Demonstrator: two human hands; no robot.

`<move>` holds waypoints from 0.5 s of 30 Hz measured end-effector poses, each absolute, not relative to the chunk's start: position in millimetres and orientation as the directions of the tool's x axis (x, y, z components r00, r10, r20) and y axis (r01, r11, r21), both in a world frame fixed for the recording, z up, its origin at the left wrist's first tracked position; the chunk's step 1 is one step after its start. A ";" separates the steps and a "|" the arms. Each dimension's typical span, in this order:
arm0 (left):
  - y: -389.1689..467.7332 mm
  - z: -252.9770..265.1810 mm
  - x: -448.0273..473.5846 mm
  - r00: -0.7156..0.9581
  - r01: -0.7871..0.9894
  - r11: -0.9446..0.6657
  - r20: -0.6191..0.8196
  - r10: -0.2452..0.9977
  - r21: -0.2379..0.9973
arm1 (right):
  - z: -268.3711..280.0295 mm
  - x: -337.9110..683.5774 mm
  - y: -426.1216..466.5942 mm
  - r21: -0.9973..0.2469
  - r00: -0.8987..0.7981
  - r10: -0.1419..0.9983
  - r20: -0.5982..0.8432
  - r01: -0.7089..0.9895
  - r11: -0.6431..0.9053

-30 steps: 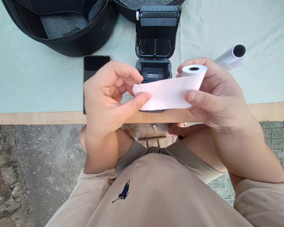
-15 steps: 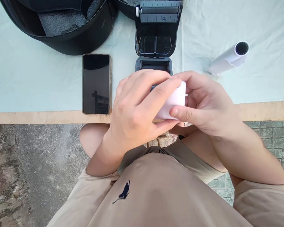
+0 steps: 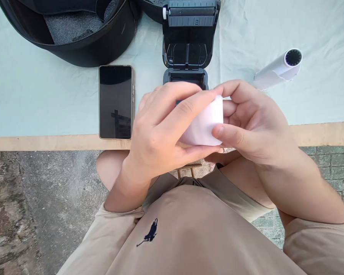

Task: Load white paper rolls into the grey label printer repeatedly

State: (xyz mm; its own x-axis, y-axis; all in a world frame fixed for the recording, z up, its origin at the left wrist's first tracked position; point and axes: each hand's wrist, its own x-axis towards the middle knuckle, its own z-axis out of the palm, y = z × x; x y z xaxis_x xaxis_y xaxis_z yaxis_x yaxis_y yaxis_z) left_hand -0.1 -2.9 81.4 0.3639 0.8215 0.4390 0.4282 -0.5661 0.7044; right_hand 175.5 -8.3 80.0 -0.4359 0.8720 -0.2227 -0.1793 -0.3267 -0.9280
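Observation:
Between my two hands is a white paper roll (image 3: 205, 124), held just in front of the table's near edge. My left hand (image 3: 163, 126) wraps over its left side, thumb underneath and fingers across the top. From the right, my right hand (image 3: 252, 118) pinches the roll's edge, its thumb on the near face and fingertips at the top corner. Part of the roll is hidden under my left fingers. Right behind my hands stands a small black label printer (image 3: 187, 42) with its lid raised; its lower body is mostly covered by my hands.
A smartphone (image 3: 115, 101) lies screen-up left of my hands at the table edge. Behind it is an unzipped black case (image 3: 94, 47). Another white roll with a dark round end (image 3: 278, 70) rests at the right on the pale tablecloth (image 3: 318, 95).
My left hand and the roll have shifted slightly left, and more of the roll's white face shows. My right thumb has slid toward the roll's right edge.

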 end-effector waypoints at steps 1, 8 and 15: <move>-3.2 78.6 -1.2 0.393 0.466 -0.595 0.450 0.802 0.654 | 78.4 176.5 -8.0 -0.922 -0.445 0.867 -0.225 -0.189 -0.337; -1.0 70.9 -2.8 0.473 0.534 -0.702 0.522 0.710 0.470 | 74.2 179.1 -6.7 -0.911 -0.497 0.836 -0.232 -0.190 -0.365; 1.5 64.7 -5.4 0.478 0.502 -0.717 0.536 0.696 0.484 | 80.9 174.2 -7.4 -0.961 -0.414 0.892 -0.181 -0.118 -0.250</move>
State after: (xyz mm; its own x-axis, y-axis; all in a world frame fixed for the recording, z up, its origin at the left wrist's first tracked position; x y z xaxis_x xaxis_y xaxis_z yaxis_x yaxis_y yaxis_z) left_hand -5.4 1.5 64.7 0.4777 0.6964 0.5356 0.5021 -0.7167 0.4841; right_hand 174.2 -7.4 80.9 -0.4144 0.8919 -0.1809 -0.1182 -0.2499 -0.9610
